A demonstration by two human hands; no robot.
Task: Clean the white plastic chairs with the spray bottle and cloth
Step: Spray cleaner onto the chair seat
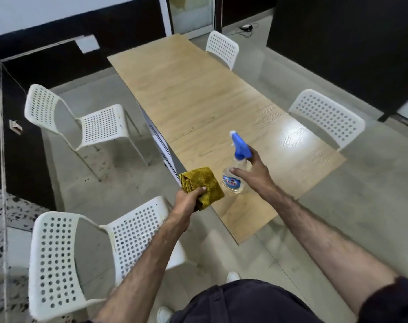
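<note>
I am gathering the tools; no chair is being wiped yet, so I judge this to be the opening step. My left hand point(190, 194) is gripping the folded cloth point(204, 186), its fingers curled round the near edge, and the cloth is sitting at the near left corner of the bench point(198, 94). My right hand point(254, 173) is closing on the bottle point(236, 170), which is standing upright on the bench just right of the cloth. The right fingers are spread wide, the thumb is lying across the label, and the others are reaching behind the neck under the blue trigger head; I cannot tell if they are gripping yet.

The bottle is clear, and the liquid in it looks clear too, but I cannot read the level.

The near chair point(86, 257) is standing just below the cloth, at the bench's near left corner. Another chair point(81, 122) is standing left of the bench, two more on its right side.

Next, I judge, the right fingers need to be closing firmly round the neck, lifting the bottle, and aiming the nozzle at the near chair's seat.
</note>
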